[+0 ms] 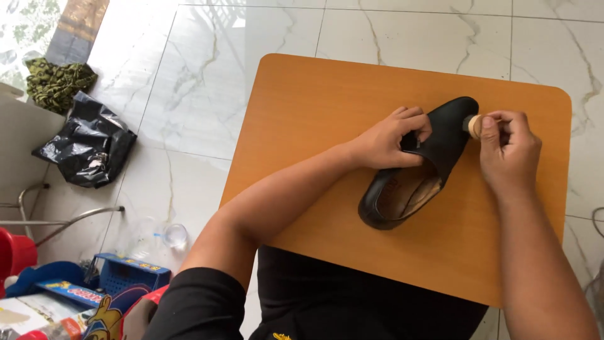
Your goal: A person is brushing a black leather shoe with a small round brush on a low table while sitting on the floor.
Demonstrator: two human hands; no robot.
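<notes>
A black slip-on shoe (440, 135) lies on an orange-brown wooden board (314, 113), toe pointing away from me. My left hand (393, 138) grips the shoe's side at the opening, thumb inside the rim. My right hand (506, 148) pinches a small round tan applicator (474, 126) and presses it against the shoe's toe. The shoe's tan insole (406, 192) shows through the opening.
White marble floor tiles (189, 94) surround the board. A black plastic bag (88, 145) and a green patterned cloth (56, 82) lie at left. A clear plastic bottle (160, 236), a blue basket (126, 274), a red tub (14, 252) and boxes sit at lower left.
</notes>
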